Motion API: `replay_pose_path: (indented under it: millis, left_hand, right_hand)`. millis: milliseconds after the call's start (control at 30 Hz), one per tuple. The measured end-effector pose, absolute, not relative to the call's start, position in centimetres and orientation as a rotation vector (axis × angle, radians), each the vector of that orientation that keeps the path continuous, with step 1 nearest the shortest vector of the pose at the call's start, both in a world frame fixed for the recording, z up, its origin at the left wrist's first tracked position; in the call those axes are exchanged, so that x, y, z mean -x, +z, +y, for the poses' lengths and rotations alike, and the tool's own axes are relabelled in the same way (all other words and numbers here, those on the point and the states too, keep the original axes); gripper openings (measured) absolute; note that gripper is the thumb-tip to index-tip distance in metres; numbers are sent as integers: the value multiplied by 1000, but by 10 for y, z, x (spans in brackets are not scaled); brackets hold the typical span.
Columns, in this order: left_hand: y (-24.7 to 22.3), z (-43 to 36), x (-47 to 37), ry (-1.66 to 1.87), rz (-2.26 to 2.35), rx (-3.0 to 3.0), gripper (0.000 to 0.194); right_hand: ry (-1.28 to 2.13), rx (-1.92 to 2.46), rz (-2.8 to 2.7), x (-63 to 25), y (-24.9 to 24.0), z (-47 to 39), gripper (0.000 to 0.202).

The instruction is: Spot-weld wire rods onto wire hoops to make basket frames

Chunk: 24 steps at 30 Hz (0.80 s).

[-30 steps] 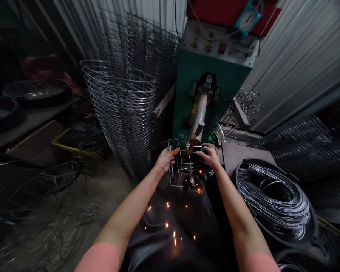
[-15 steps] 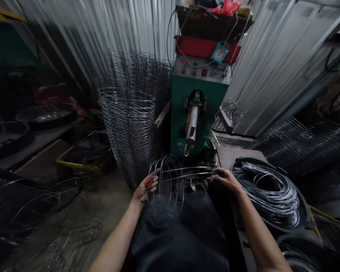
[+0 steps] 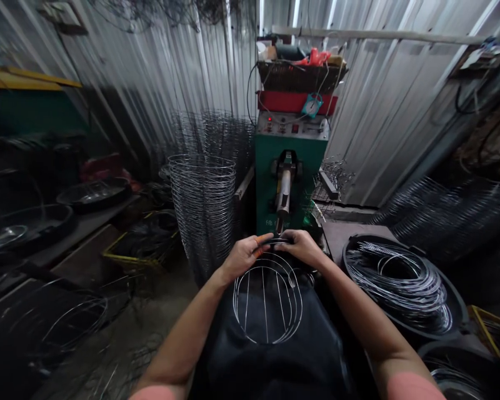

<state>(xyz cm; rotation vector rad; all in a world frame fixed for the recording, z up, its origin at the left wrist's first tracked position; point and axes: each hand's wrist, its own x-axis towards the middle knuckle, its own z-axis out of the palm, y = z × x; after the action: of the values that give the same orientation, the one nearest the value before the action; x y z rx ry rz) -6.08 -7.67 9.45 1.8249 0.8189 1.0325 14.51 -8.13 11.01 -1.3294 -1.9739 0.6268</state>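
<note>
My left hand (image 3: 242,259), with orange on its fingers, pinches the near-left part of a round wire frame (image 3: 265,303). My right hand (image 3: 307,249) grips the same frame on its right side. Thin rings joined by several straight rods make up the frame, and it hangs in front of my dark apron (image 3: 275,361). Just beyond my fingers is the lower end of the metal electrode arm (image 3: 284,191) on a green machine (image 3: 266,166) that looks like a spot welder. Whether the wire touches the electrode is hidden by my hands.
A tall stack of wire baskets (image 3: 204,205) stands left of the machine. On the right, a black tub (image 3: 458,311) holds many curved wires (image 3: 416,283). A yellow-edged crate (image 3: 120,256) and black pans (image 3: 94,194) are at left.
Both hands have come closer together and raised the wire frame toward the electrode. The frame has turned so that its rings face me. My view has tilted upward.
</note>
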Motion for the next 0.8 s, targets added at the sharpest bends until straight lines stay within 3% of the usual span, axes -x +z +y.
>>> replay_pose_path:
  millis: [100, 267, 567, 800]
  left_hand:
    - [106, -65, 60, 1119, 772, -1740, 29]
    - [106, -32, 70, 984, 803, -1357, 39]
    - [33, -12, 60, 617, 923, -1139, 43]
    - [18, -18, 61, 677, 916, -1165, 47]
  right_hand:
    - [570, 1268, -1932, -163, 121, -87, 27]
    - [459, 1292, -1708, -189, 107, -78, 42]
    - [607, 1439, -1571, -184, 14, -70, 42]
    - [539, 1468, -1734, -186, 11, -71, 36]
